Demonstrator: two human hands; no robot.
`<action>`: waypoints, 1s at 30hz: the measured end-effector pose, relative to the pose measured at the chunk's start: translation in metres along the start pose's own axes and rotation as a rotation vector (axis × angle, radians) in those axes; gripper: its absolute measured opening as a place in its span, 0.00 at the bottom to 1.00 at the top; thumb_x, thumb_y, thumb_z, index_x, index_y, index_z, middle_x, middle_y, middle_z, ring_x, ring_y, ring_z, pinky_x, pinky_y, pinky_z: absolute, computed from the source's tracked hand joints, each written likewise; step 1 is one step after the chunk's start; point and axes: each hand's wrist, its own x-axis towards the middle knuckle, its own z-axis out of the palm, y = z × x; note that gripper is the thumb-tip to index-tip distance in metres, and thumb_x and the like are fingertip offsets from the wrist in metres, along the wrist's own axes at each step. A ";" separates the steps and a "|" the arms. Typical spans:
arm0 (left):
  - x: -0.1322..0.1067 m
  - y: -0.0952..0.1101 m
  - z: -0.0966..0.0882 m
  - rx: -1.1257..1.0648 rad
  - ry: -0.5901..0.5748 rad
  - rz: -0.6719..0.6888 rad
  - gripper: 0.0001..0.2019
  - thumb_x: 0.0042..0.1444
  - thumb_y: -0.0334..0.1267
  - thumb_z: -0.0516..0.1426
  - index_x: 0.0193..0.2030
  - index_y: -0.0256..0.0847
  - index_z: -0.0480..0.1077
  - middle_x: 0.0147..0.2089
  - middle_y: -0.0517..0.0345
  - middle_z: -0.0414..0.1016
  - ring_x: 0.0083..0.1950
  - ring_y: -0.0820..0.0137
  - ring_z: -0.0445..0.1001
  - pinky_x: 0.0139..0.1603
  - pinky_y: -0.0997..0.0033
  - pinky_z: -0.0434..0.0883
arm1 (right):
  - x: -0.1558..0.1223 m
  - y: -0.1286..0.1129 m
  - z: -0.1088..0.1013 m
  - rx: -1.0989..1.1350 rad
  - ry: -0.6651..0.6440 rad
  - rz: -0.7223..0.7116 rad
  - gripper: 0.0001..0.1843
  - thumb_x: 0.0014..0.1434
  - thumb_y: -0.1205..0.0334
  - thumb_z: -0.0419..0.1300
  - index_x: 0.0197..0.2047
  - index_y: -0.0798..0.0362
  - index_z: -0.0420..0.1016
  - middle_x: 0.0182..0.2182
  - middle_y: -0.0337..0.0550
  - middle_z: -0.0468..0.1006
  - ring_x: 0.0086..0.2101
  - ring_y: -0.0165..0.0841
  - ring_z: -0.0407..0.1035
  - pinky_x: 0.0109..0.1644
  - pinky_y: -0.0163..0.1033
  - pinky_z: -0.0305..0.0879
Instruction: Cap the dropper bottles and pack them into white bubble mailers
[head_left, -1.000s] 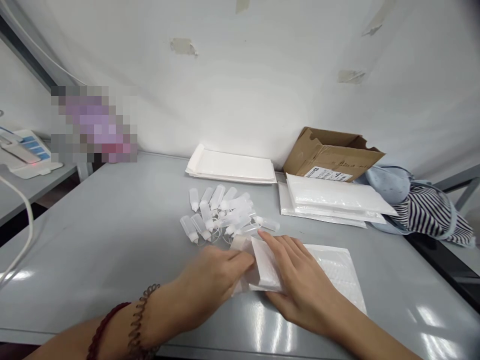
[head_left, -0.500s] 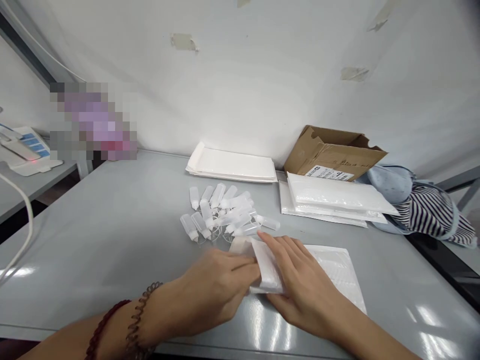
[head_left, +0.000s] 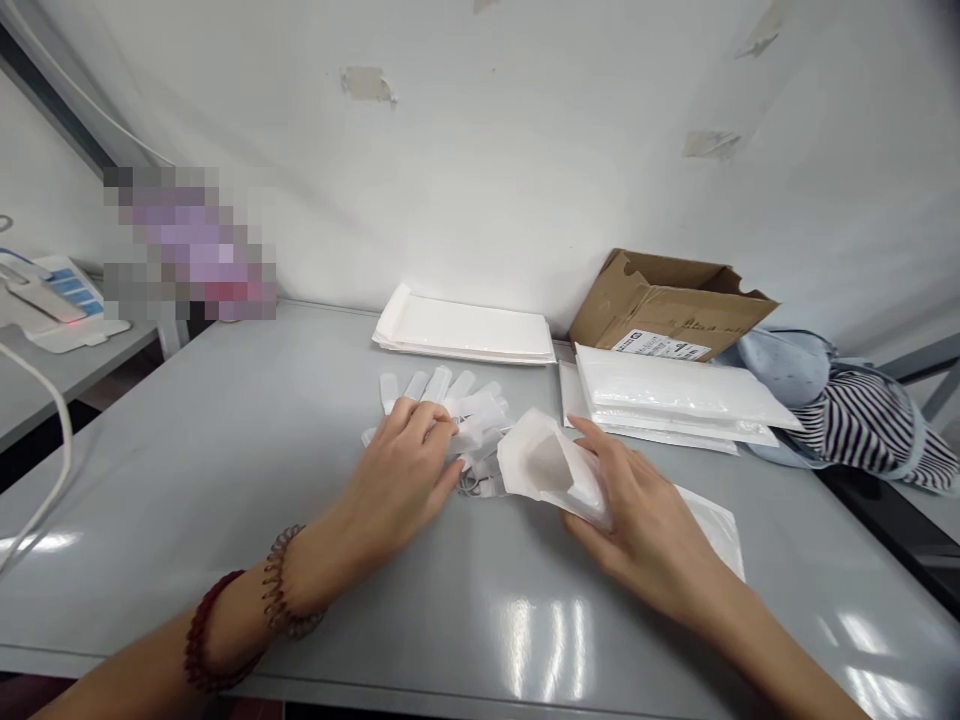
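Observation:
Several small translucent plastic bottles (head_left: pixel 480 403) with white caps lie in a loose pile mid-table. My left hand (head_left: pixel 409 465) reaches into the pile's near-left side, with fingers curled and thumb below, closed around a bottle (head_left: pixel 468 436); its palm hides part of the pile. My right hand (head_left: pixel 637 510) grips a white bubble mailer (head_left: pixel 581 485), squeezed so that its mouth gapes toward the left. The mailer's far part passes behind the hand and reappears to the right. Between the bottles some thin looped strings or rings (head_left: pixel 469 485) show.
A stack of flat white mailers (head_left: pixel 469 330) lies by the wall. To its right are puffy white bubble mailers (head_left: pixel 675 395) in front of an open cardboard box (head_left: pixel 675 305). Striped and blue fabric (head_left: pixel 862 420) rests at the right edge. A white cable (head_left: pixel 56 440) hangs at left.
My left hand has left the mailer and moved up and left to the bottles. My right hand has turned the mailer, whose mouth now stands wide.

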 end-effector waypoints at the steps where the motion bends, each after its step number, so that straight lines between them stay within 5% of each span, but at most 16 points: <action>1: -0.001 0.001 0.002 -0.007 -0.007 0.000 0.06 0.57 0.31 0.55 0.41 0.32 0.71 0.44 0.46 0.71 0.47 0.57 0.64 0.46 0.54 0.70 | 0.000 -0.001 0.001 0.002 -0.017 -0.006 0.38 0.53 0.65 0.54 0.65 0.55 0.43 0.48 0.58 0.74 0.44 0.48 0.71 0.42 0.51 0.71; 8: 0.000 0.009 -0.003 -0.091 0.032 -0.025 0.04 0.59 0.33 0.53 0.40 0.37 0.66 0.41 0.51 0.73 0.48 0.59 0.66 0.45 0.56 0.69 | 0.002 -0.003 0.005 0.023 -0.089 -0.023 0.40 0.53 0.67 0.53 0.66 0.55 0.40 0.49 0.58 0.73 0.46 0.48 0.71 0.45 0.53 0.70; 12: 0.000 0.010 -0.012 -0.268 0.128 -0.101 0.09 0.63 0.39 0.52 0.47 0.40 0.63 0.44 0.54 0.72 0.44 0.65 0.70 0.40 0.67 0.71 | 0.001 -0.004 0.007 0.011 -0.104 -0.049 0.42 0.53 0.68 0.53 0.67 0.55 0.37 0.50 0.59 0.73 0.47 0.49 0.70 0.44 0.54 0.70; 17: -0.003 0.011 -0.013 -0.332 -0.096 0.169 0.10 0.66 0.39 0.51 0.52 0.41 0.66 0.38 0.58 0.72 0.31 0.73 0.71 0.31 0.74 0.67 | 0.000 -0.011 0.010 0.009 -0.108 -0.089 0.42 0.52 0.68 0.54 0.66 0.57 0.38 0.48 0.59 0.74 0.44 0.49 0.71 0.43 0.54 0.70; 21: -0.008 0.017 -0.011 -0.358 -0.252 0.239 0.10 0.64 0.37 0.53 0.51 0.41 0.68 0.41 0.57 0.73 0.35 0.70 0.73 0.34 0.73 0.68 | -0.001 -0.017 0.013 0.033 -0.096 -0.139 0.42 0.51 0.68 0.53 0.66 0.58 0.38 0.49 0.59 0.74 0.44 0.48 0.71 0.43 0.55 0.71; 30: -0.009 0.023 -0.005 -0.598 -0.107 0.187 0.09 0.65 0.29 0.51 0.40 0.37 0.73 0.40 0.54 0.78 0.40 0.71 0.76 0.42 0.73 0.71 | -0.005 -0.020 0.013 0.068 -0.078 -0.155 0.43 0.51 0.69 0.52 0.67 0.57 0.38 0.52 0.59 0.72 0.46 0.48 0.71 0.45 0.55 0.70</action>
